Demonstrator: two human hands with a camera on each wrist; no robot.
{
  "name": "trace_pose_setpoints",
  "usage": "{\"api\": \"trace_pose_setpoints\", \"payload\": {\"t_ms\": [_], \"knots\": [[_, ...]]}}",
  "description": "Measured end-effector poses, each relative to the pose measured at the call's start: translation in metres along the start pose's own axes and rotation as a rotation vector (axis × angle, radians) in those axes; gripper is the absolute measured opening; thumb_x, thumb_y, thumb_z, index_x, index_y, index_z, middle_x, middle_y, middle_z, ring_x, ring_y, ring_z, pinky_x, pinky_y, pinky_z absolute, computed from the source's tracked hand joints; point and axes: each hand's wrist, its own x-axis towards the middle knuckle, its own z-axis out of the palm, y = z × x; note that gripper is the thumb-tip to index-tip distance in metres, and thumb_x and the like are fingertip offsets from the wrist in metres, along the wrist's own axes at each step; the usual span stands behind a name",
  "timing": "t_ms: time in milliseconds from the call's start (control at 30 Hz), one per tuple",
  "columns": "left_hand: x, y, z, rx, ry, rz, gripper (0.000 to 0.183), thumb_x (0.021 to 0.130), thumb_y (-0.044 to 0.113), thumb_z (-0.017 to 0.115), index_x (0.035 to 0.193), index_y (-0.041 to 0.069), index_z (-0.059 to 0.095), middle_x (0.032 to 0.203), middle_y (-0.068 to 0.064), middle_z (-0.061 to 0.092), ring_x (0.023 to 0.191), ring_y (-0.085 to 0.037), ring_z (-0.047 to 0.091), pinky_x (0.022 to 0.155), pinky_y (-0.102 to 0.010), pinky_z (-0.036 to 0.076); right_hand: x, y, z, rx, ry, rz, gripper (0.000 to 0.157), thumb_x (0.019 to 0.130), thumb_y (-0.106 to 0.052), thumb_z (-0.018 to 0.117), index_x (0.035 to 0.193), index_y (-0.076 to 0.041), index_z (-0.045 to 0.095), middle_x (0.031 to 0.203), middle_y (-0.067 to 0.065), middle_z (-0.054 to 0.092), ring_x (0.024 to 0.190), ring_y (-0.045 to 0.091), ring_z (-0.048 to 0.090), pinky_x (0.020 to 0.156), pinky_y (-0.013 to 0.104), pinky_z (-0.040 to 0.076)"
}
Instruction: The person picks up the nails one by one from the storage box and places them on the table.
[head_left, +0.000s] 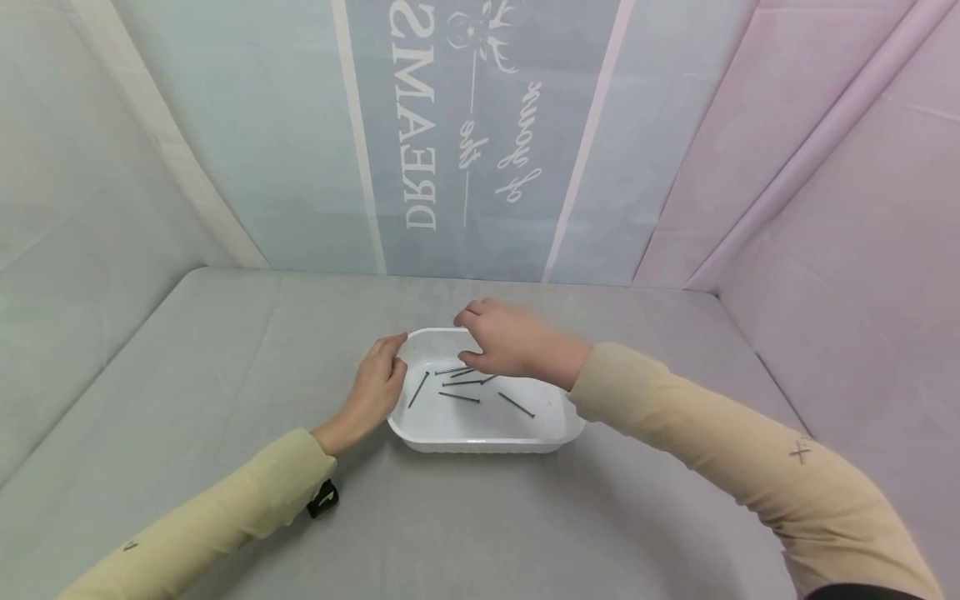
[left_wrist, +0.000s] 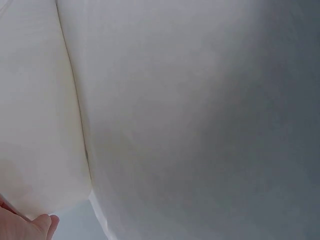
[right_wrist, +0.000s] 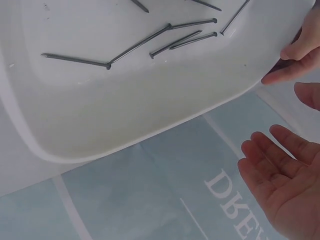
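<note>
A white rectangular plastic tray (head_left: 487, 443) stands on the grey surface with several dark metal nails (head_left: 459, 397) lying loose on its floor. My left hand (head_left: 373, 382) grips the tray's left side near the far corner, thumb on the inner side of the rim; the right wrist view also catches this left hand (right_wrist: 301, 54) at the rim. Over the far side of the tray hovers my right hand (head_left: 508, 342). Seen from its wrist, the right hand (right_wrist: 287, 180) has loosely bent fingers, an upturned palm and nothing in it. It hides part of the tray's far side in the head view.
Grey cloth (head_left: 480, 525) covers the work surface. Behind it hangs a blue-grey fabric wall (head_left: 465, 250) with mirrored lettering, and pale fabric walls stand at both sides. A small black object (head_left: 323, 498) shows under my left sleeve cuff.
</note>
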Motion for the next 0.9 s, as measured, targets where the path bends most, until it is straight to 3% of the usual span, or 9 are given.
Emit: {"api": "trace_pose_setpoints", "payload": {"t_ms": [433, 900], "knots": [[0.001, -0.002, 0.000, -0.043, 0.006, 0.005, 0.040, 0.087, -0.003, 0.039, 0.127, -0.011, 0.043, 0.121, -0.026, 0.048, 0.112, -0.035, 0.048, 0.093, -0.045, 0.040, 0.015, -0.013, 0.009, 0.007, -0.067, -0.080, 0.047, 0.085, -0.032, 0.059, 0.125, -0.007, 0.052, 0.123, 0.005, 0.053, 0.113, 0.019, 0.049, 0.090, 0.030, 0.044], [0.003, -0.003, 0.000, -0.052, -0.007, -0.030, 0.040, 0.088, -0.001, 0.040, 0.126, -0.010, 0.043, 0.119, -0.027, 0.050, 0.110, -0.035, 0.049, 0.090, -0.045, 0.041, 0.033, -0.020, 0.020, 0.027, -0.115, -0.201, 0.040, 0.085, -0.024, 0.061, 0.120, -0.007, 0.055, 0.115, 0.006, 0.056, 0.106, 0.020, 0.053, 0.089, 0.031, 0.043]]}}
